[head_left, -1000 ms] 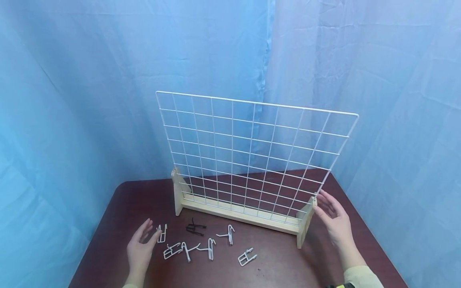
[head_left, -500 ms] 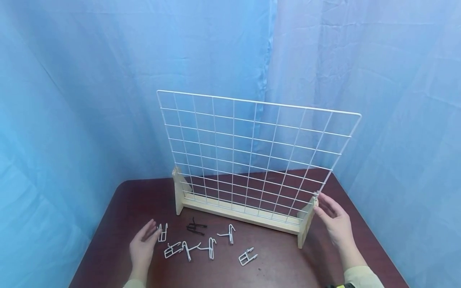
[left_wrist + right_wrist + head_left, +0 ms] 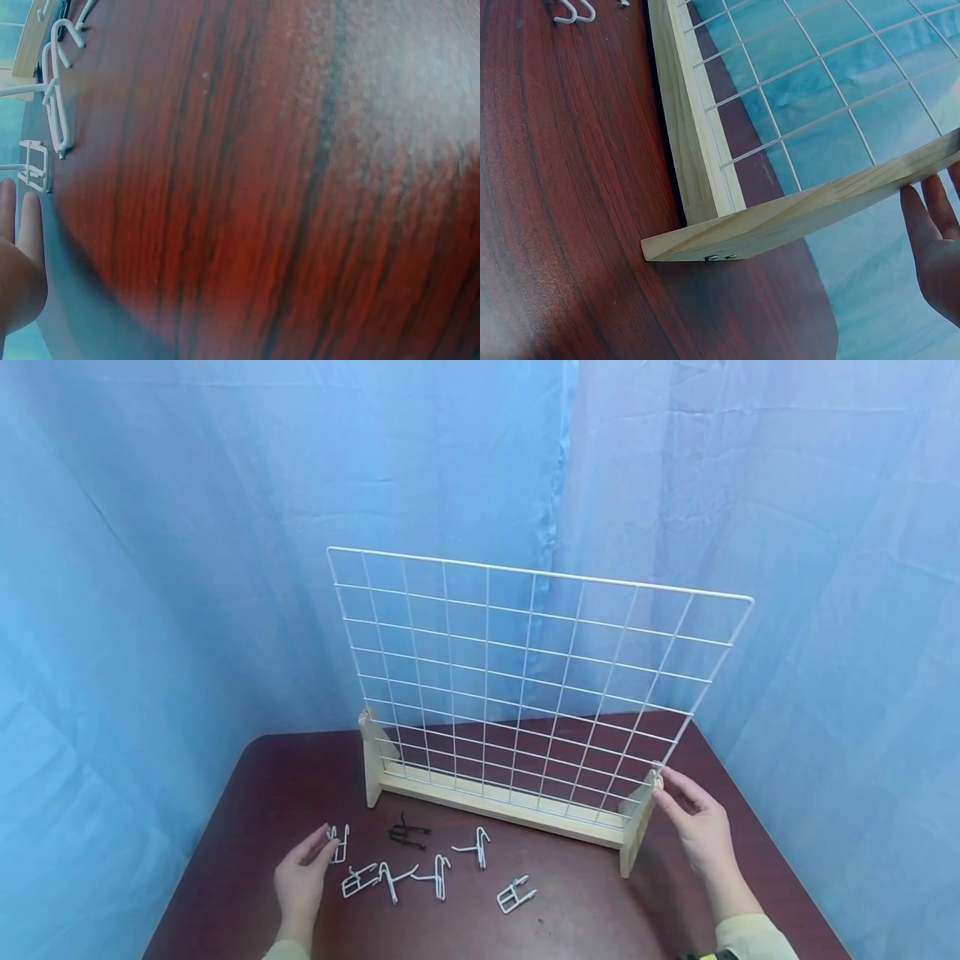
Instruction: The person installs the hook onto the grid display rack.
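Observation:
A white wire grid panel [image 3: 487,668] stands upright in a pale wooden stand [image 3: 502,807]. My right hand [image 3: 701,827] pinches the top of the stand's right upright, thumb on the near side and fingers on the far side. The right wrist view shows those fingers [image 3: 922,210] against the wood. At the left, my left hand [image 3: 302,877] has its thumb and fingertips right at a white wire hook [image 3: 340,847]. In the left wrist view two fairly straight fingers [image 3: 30,232] stand apart; whether they touch the hook is unclear.
More white wire hooks lie loose on the dark table [image 3: 585,910]: one lattice-shaped hook [image 3: 360,882], another farther right [image 3: 515,896], and several single-prong hooks [image 3: 440,881]. A black hook [image 3: 407,835] lies near the stand. Blue curtains [image 3: 225,527] surround the table.
My left hand has moved slightly right and its fingertips have drawn nearer the thumb at the white hook. The right hand's fingers have closed in on the stand's upright. The hooks stay put.

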Demonstrator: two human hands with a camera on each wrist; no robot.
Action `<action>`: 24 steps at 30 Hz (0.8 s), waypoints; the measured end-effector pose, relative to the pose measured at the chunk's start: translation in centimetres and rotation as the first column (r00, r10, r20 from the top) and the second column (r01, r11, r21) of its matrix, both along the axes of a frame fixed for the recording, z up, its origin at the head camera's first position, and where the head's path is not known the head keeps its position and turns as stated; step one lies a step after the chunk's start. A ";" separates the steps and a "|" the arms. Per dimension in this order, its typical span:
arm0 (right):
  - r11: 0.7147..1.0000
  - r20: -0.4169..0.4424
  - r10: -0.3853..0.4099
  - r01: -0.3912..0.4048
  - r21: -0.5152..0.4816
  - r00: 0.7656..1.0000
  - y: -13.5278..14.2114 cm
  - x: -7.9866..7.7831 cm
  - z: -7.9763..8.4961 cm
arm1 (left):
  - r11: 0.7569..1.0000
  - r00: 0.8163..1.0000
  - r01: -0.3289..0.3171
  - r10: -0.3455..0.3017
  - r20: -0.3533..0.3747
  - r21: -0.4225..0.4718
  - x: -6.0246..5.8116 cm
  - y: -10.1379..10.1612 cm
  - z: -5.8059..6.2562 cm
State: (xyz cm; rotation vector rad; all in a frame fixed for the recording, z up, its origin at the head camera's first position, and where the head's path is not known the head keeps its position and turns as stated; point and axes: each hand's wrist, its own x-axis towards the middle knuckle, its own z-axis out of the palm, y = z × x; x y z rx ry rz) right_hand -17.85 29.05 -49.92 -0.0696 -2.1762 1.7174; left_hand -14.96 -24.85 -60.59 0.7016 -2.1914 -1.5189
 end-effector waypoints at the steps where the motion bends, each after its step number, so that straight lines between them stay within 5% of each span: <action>1: 1.000 0.001 -0.001 0.001 0.002 1.000 0.0 0.0 0.0 | 1.000 1.000 -0.005 0.005 0.009 -0.006 0.0 0.0 0.0; 24: 0.999 0.029 -0.011 0.010 0.040 1.000 -0.2 0.2 0.1 | 0.999 0.999 -0.042 0.042 0.014 0.003 -0.5 0.2 0.1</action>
